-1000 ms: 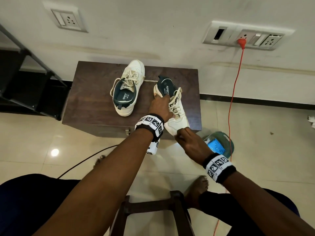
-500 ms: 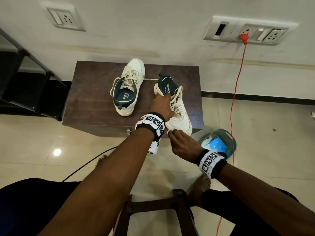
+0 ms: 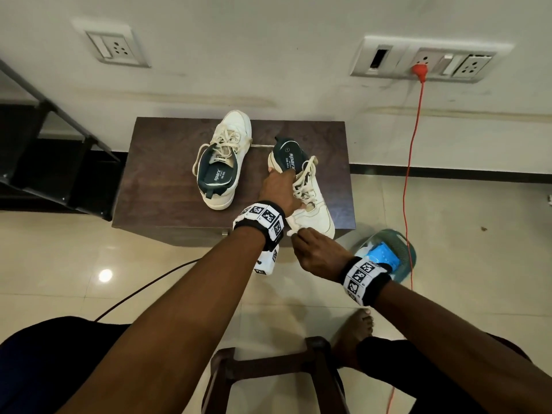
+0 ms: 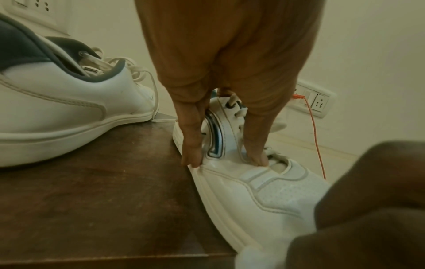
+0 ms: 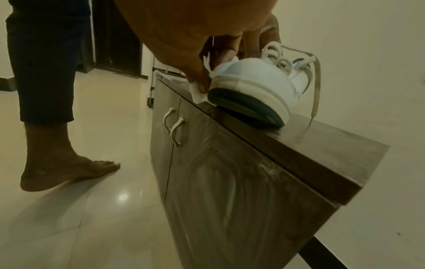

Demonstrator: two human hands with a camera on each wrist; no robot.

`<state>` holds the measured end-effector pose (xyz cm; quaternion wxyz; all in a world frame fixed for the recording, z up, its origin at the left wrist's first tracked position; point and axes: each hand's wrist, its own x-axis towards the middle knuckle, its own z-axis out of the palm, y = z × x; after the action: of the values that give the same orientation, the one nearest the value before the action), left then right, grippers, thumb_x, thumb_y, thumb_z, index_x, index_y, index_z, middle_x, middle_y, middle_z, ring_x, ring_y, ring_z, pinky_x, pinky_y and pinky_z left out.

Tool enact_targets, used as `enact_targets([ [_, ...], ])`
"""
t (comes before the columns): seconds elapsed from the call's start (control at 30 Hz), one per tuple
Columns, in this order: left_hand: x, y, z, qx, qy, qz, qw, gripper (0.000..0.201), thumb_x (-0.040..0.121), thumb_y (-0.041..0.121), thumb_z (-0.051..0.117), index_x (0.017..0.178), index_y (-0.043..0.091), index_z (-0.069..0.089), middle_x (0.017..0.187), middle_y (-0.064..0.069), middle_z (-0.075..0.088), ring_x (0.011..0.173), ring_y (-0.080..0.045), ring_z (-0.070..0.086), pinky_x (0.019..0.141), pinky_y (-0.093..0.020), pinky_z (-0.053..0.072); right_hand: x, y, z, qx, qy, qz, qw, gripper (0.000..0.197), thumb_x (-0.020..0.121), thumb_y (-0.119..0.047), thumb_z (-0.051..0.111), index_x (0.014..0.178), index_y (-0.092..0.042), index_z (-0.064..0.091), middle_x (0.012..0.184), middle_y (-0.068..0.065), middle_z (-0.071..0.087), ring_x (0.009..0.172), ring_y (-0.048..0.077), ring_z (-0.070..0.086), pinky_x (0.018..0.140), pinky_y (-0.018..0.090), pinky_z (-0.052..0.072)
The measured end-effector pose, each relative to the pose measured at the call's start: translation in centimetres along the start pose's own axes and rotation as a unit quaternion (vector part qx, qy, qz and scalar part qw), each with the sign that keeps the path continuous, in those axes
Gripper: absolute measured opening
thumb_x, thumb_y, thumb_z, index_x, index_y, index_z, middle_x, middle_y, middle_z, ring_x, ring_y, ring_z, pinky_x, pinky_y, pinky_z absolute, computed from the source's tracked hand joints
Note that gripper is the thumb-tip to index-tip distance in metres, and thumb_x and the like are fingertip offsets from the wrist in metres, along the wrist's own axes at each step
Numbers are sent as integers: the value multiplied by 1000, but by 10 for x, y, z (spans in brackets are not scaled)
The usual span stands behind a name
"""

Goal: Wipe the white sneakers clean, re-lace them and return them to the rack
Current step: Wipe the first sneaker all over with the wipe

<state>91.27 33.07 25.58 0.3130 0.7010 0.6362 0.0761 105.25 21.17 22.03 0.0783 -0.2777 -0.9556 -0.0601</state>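
Note:
Two white sneakers with dark blue linings stand on a dark wooden cabinet (image 3: 167,186). The left sneaker (image 3: 222,162) is untouched, with its laces loose. The right sneaker (image 3: 313,204) points toward me, its toe over the cabinet's front edge. My left hand (image 3: 280,189) grips this sneaker across its collar and lace area, thumb on one side and fingers on the other (image 4: 225,162). My right hand (image 3: 310,249) pinches a white cloth (image 5: 198,91) and presses it against the toe's left side (image 5: 250,76). The cloth is mostly hidden under the fingers.
A clear tub (image 3: 403,243) holding something blue sits on the floor right of the cabinet. An orange cable (image 3: 413,150) hangs from the wall socket. A black rack (image 3: 44,162) stands at left, a wooden stool (image 3: 268,375) is near my legs, and a black cable (image 3: 143,294) crosses the tiles.
My right hand has slid leftward with the cloth around the sneaker's toe. The left hand has kept its hold on the same sneaker.

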Motion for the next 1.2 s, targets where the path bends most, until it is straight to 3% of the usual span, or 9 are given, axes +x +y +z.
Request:
enact_targets([
  [0.1,1,1,1,7,0,3,1000,54,66,36,87,107,13,61,109,-15,69,104,-38,63,87,-41,54,-21,0,-3,17,-8,15,1000,16,86,8,57,70,4,61,84,16,56,69,29,46,59,40,37],
  [0.2,2,0,1,6,5,6,1000,58,66,36,90,110,12,62,111,-14,69,107,-37,62,90,-41,53,-49,10,-9,38,-28,15,999,9,87,6,57,87,8,65,91,16,57,70,28,47,59,40,43],
  [0.37,-3,1,-2,14,3,10,1000,58,65,38,89,108,12,61,109,-16,69,104,-39,62,88,-42,54,-61,32,-19,-31,-79,-101,991,24,82,11,54,65,-3,64,91,12,52,75,27,41,61,37,41],
  [0.6,6,5,-9,66,-29,22,997,60,63,34,92,110,13,62,114,-17,67,109,-38,61,88,-39,51,-37,12,-14,-14,-50,-120,991,27,78,8,55,58,-11,57,89,10,57,75,26,40,60,37,35],
  [0.73,3,10,-18,78,-42,18,996,63,63,32,94,114,11,64,118,-16,67,112,-36,60,92,-39,50,-29,-1,-7,-16,-3,-61,998,27,92,5,53,69,-6,63,86,10,56,77,29,47,65,40,40],
  [0.83,2,9,-21,65,-41,19,997,58,62,29,95,109,8,66,114,-16,69,107,-36,63,88,-38,52,-36,-10,-3,56,60,77,994,23,101,-5,50,85,-2,66,85,11,57,76,30,52,60,39,41],
  [0.93,0,8,-25,53,-45,19,997,58,60,27,96,105,7,67,111,-16,69,103,-35,63,81,-35,48,-49,-21,2,196,118,284,931,21,96,-1,51,95,-7,72,90,9,56,82,25,52,59,30,41],
  [1.07,-1,5,-26,40,-43,24,998,61,60,30,97,106,8,65,110,-16,68,101,-35,63,79,-33,47,-47,-31,7,379,195,473,771,29,75,13,72,87,-12,79,87,3,57,82,12,58,75,13,45],
  [1.2,-2,5,-25,37,-44,28,998,63,59,33,97,107,8,65,110,-17,69,101,-36,63,82,-37,50,-35,-43,3,486,258,580,600,33,77,18,68,80,-13,76,94,5,61,90,13,68,77,22,55],
])
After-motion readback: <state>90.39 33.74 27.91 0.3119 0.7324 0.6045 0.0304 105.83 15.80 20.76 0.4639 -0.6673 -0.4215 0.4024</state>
